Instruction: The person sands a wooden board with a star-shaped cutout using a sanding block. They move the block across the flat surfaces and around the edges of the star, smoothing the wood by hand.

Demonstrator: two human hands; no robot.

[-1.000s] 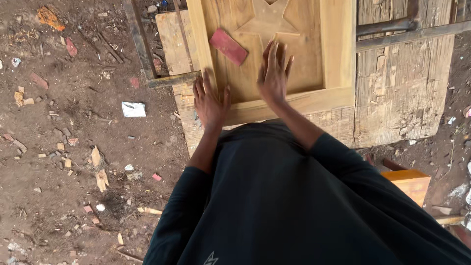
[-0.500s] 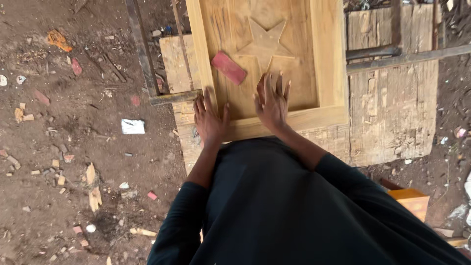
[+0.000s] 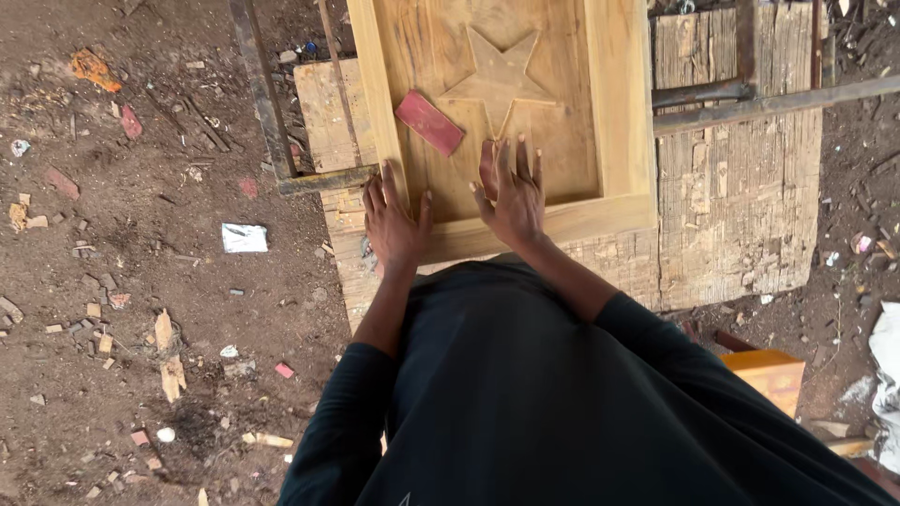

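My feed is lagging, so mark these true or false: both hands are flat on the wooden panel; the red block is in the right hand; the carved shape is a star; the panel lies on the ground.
1. Both the left hand and right hand lie flat on the wooden panel: true.
2. The red block is in the right hand: false, it lies loose on the panel.
3. The carved shape is a star: true.
4. The panel lies on the ground: false, it rests on a rough plank bench.
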